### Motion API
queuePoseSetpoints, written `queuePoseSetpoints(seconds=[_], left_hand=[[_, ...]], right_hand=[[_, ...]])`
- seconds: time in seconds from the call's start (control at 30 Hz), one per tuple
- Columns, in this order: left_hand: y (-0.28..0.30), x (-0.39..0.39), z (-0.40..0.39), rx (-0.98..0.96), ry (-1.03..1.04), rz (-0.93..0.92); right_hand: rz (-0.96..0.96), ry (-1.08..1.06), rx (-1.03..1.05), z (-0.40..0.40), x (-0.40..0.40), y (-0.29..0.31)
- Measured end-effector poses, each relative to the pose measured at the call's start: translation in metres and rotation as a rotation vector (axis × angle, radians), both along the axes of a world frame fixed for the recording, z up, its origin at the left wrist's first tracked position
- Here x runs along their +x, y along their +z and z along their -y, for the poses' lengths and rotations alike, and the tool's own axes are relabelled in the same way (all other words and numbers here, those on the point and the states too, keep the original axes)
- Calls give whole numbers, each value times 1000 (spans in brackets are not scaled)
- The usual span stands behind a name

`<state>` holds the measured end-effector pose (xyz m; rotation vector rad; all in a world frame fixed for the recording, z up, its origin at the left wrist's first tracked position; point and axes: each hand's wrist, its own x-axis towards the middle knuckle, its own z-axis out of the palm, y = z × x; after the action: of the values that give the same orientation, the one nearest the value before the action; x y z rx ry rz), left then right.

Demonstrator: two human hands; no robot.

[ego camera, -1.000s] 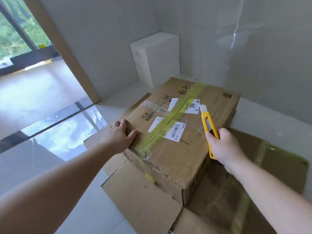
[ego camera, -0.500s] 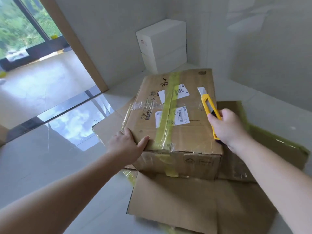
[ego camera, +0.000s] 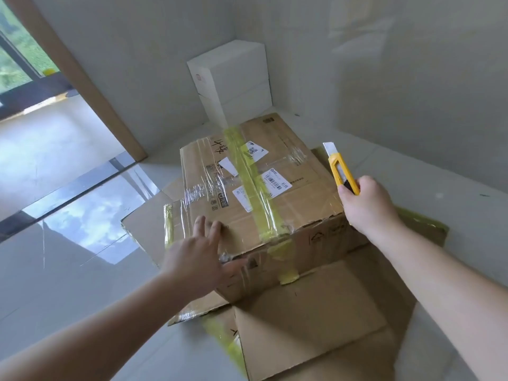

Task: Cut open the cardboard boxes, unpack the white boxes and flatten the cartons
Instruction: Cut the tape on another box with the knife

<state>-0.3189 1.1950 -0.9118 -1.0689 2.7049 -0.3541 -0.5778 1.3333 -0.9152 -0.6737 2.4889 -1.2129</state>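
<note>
A sealed brown cardboard box with yellow-green tape and white labels sits on flattened cartons on the floor. My left hand lies on the box's near left corner, fingers spread on top and thumb along the front face. My right hand grips a yellow utility knife just beyond the box's right edge, its blade out and pointing up and away. Two white boxes are stacked in the far corner.
Grey walls close in behind and to the right. A wooden door frame and a glossy floor strip lie to the left. The flattened cardboard spreads around and in front of the box.
The box has turned further clockwise under my left hand, which has loosened from a grip on the corner to a flat, spread hold. The knife hand stays beside the right edge.
</note>
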Motion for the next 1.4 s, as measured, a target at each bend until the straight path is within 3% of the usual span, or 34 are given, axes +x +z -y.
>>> queuePoseSetpoints(seconds=[0.27, 0.47, 0.6, 0.83, 1.03, 1.4], left_hand=[[-3, -39, -17, 20, -227, -104], [6, -72, -30, 1, -374, -186], [3, -95, -31, -3, -556, -338], [-2, -107, -26, 192, -475, -400], [-13, -85, -4, 325, -551, -459], [-25, -82, -5, 382, -520, -524]], right_hand=[[37, -162, -51, -48, -5, -2], [347, -283, -234, -94, -13, 6], [491, -277, -211, -106, -6, 7], [501, -256, -225, -94, -3, 10], [479, -250, -218, -85, -4, 10], [471, -234, -198, -75, 1, 9]])
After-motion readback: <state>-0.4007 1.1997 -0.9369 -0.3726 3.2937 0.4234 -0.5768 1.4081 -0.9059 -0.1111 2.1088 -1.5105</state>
